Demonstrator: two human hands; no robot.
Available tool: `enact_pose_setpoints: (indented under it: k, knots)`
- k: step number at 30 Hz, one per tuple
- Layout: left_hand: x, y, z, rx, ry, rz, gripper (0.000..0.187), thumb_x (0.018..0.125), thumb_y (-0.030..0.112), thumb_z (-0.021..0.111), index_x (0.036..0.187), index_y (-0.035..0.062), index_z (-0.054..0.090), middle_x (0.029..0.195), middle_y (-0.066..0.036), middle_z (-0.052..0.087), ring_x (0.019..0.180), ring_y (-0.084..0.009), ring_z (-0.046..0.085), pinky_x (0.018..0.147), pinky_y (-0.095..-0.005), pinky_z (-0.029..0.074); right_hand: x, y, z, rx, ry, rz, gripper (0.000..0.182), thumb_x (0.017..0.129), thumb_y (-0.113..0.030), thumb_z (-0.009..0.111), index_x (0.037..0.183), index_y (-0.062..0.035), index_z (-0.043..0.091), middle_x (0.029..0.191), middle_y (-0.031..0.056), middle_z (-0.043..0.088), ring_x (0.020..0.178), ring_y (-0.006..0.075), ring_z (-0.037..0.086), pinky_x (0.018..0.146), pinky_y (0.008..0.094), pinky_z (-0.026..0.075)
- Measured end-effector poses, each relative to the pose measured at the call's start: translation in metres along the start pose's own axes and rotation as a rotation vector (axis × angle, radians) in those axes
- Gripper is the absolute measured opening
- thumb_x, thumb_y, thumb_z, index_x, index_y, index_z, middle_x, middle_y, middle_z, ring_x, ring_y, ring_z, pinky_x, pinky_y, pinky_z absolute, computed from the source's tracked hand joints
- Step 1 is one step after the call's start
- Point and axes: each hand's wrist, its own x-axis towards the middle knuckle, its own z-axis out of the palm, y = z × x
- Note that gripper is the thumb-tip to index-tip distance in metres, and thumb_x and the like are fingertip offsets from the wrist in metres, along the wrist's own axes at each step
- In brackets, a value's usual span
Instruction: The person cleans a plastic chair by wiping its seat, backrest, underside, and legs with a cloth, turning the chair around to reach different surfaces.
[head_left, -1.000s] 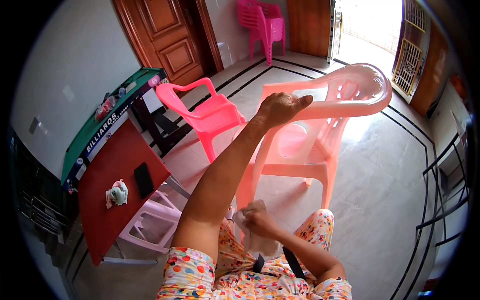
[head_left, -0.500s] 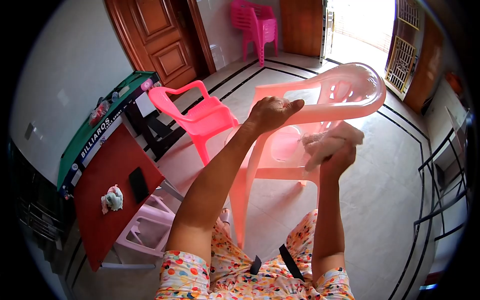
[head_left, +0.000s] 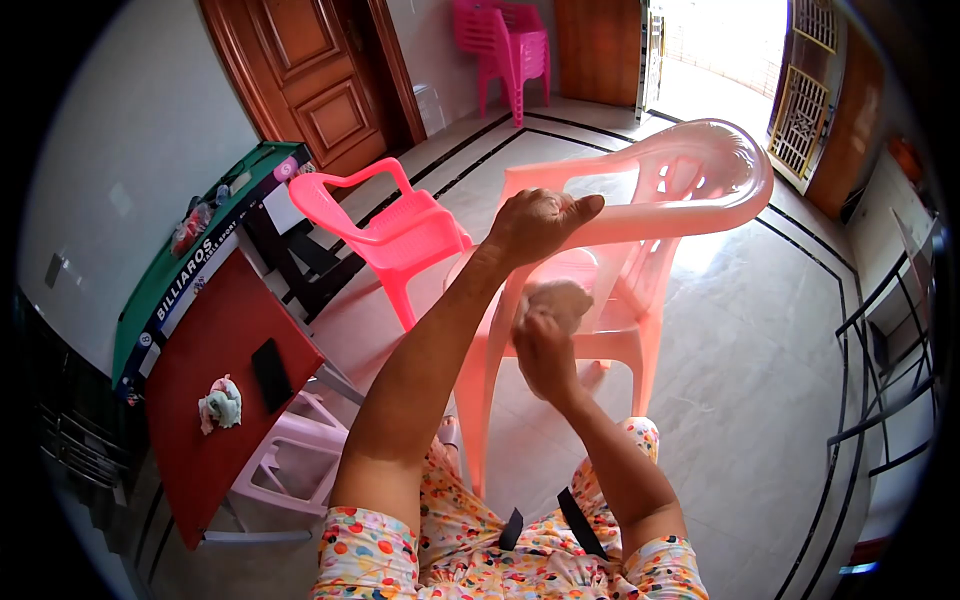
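Head view: left hand (head_left: 535,222) is gripping the light, stiff chair (head_left: 690,185) rim; right hand (head_left: 545,345) is squeezing a soft cloth (head_left: 556,299).

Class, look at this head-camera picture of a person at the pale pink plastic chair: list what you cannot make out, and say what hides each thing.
- Crumpled pale cloth, head view: mostly covered by the right hand; its size and shape stay unclear.
- Left hand on the pale pink plastic chair: fingers wrap behind the armrest, out of sight.
- Lilac plastic stool: partly under the red table.
- Small items on the green billiards box: too small to identify.
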Motion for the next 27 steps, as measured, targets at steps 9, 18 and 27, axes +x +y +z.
enact_pose_setpoints:
  k: [9, 18, 27]
  knots:
    - [0.004, 0.003, 0.002, 0.056, 0.065, -0.034, 0.069, 0.082, 0.066, 0.036, 0.069, 0.0030, 0.063, 0.064, -0.014, 0.059, 0.068, -0.0299, 0.059, 0.066, -0.0397, 0.044, -0.064, 0.042, -0.059, 0.400, -0.153, 0.772, 0.020, 0.083, -0.018, 0.053, 0.083, 0.0006, 0.063, 0.070, 0.0054, 0.060, 0.062, 0.0125, 0.054, 0.059, 0.0270, 0.044]
    - [0.008, -0.002, 0.003, 0.093, 0.046, -0.055, 0.070, 0.082, 0.065, 0.037, 0.068, 0.0024, 0.063, 0.061, -0.014, 0.058, 0.066, -0.0294, 0.059, 0.063, -0.0385, 0.044, 0.049, 0.015, -0.101, 0.332, 0.603, 0.164, 0.027, 0.085, -0.014, 0.051, 0.107, 0.0014, 0.052, 0.102, 0.0116, 0.052, 0.094, 0.0212, 0.051, 0.079, 0.0330, 0.042]
    - [0.011, -0.007, 0.005, 0.039, 0.072, -0.029, 0.069, 0.081, 0.064, 0.041, 0.055, 0.0014, 0.054, 0.050, -0.012, 0.050, 0.053, -0.0263, 0.053, 0.056, -0.0389, 0.042, 0.023, 0.049, -0.075, -0.220, 0.212, 0.106, 0.033, 0.074, -0.009, 0.059, 0.105, -0.0009, 0.048, 0.090, 0.0198, 0.053, 0.084, 0.0392, 0.053, 0.069, 0.0457, 0.043]
